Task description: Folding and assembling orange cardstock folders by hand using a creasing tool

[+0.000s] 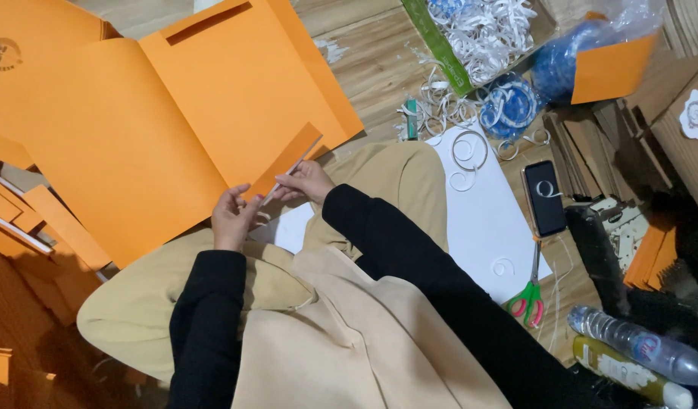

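One white strip [292,168] pinched by right hand [307,182]; left hand [234,216] pinches orange sheet [167,129].

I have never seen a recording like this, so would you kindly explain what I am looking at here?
There is no machine: one camera worn on a person's head looks down at their own hands and lap. The person sits on a wooden floor. The left hand holds the edge of a large orange card sheet, and the right hand holds a thin white strip against it. Nearby lie a white sheet, a phone, scissors, coiled white strips and two bottles.
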